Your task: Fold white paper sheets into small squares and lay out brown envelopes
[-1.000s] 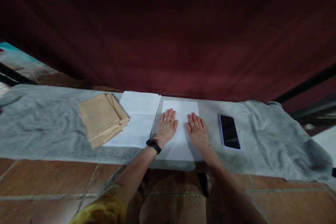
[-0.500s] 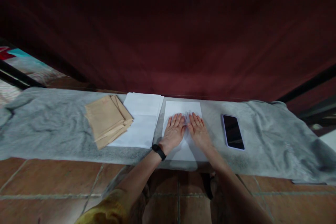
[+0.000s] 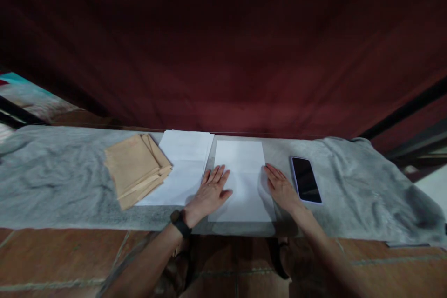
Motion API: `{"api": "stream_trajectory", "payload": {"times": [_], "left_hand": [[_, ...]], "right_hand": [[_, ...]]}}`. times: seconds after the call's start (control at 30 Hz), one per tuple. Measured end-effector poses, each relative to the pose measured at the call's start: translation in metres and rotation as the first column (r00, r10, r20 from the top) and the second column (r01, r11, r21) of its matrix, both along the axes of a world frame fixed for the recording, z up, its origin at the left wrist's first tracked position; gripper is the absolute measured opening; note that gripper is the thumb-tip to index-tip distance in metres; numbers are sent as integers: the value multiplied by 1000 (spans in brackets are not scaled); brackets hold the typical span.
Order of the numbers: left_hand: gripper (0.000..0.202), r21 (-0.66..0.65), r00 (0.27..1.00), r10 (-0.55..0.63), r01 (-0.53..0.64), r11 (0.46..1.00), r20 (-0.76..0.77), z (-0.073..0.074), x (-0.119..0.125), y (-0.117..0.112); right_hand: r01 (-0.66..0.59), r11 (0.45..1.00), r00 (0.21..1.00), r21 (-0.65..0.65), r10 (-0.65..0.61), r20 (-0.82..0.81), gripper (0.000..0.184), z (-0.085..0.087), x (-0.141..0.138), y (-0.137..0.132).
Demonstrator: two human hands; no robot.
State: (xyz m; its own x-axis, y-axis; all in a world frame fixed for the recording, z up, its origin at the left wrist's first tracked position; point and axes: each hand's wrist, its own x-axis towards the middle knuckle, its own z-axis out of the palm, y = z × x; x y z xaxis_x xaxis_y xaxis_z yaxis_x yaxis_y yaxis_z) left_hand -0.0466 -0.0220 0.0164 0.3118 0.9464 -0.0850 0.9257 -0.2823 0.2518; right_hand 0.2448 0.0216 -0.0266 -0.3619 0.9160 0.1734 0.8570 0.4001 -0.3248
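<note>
A white sheet of paper (image 3: 242, 195) lies flat on the grey cloth in front of me, with a faint crease across its middle. My left hand (image 3: 209, 192) rests at its left edge, fingers spread, the thumb reaching onto the paper. At the right edge, my right hand (image 3: 281, 188) lies with fingers stretched out, the tips touching the margin. Neither hand grips anything. Just left of the sheet is a stack of white paper (image 3: 186, 149), partly covered by a pile of brown envelopes (image 3: 132, 163).
A phone (image 3: 306, 180) in a pale purple case lies to the right of my right hand. The grey cloth (image 3: 356, 186) covers a narrow bench, wrinkled at both ends. Behind it hangs a dark red curtain-like surface (image 3: 244, 70). Below are brown floor tiles (image 3: 63, 256).
My hands have slid apart from the middle of the sheet, the left one to its left edge and the right one to its right edge. The camera view has shifted slightly.
</note>
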Motion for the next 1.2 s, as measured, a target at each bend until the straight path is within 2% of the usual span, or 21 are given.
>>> {"api": "stream_trajectory", "payload": {"times": [0.1, 0.17, 0.33, 0.63, 0.77, 0.87, 0.97, 1.03, 1.1, 1.2], "left_hand": [[85, -145, 989, -136, 142, 979, 52, 10, -4, -15], [92, -195, 980, -182, 194, 961, 76, 15, -3, -24], [92, -238, 967, -238, 252, 938, 88, 23, 3, -36], [84, -244, 971, -227, 239, 940, 78, 29, 7, -40], [82, -250, 966, -212, 244, 937, 151, 37, 2, -35], [75, -239, 932, -186, 266, 934, 310, 53, -16, -28], [68, -291, 832, -61, 260, 921, 552, 69, -41, -21], [67, -322, 739, 34, 251, 913, 673, 70, -52, -16], [66, -329, 666, 145, 159, 931, 732, 63, -54, -9], [60, -335, 583, 225, 85, 939, 780, 43, -41, 5]], "right_hand": [[-118, 979, 992, -166, 108, -70, 66, 5, 19, -6], [-163, 953, 985, -254, 141, -102, 74, 12, 26, -11], [-177, 915, 982, -363, 142, -123, 80, 28, 29, -18], [-192, 945, 978, -266, 162, -133, 78, 24, 27, -22], [-242, 961, 949, -136, 206, -237, 57, 30, 20, -21], [-267, 959, 905, -94, 216, -366, 43, 37, 14, -18], [-208, 964, 805, -166, 72, -589, 30, 43, 12, -17], [-126, 955, 707, -269, -104, -700, 37, 47, 11, -17], [-77, 933, 615, -352, -234, -753, 46, 50, 9, -18], [-100, 905, 547, -413, -297, -783, 51, 53, 6, -19]]}}
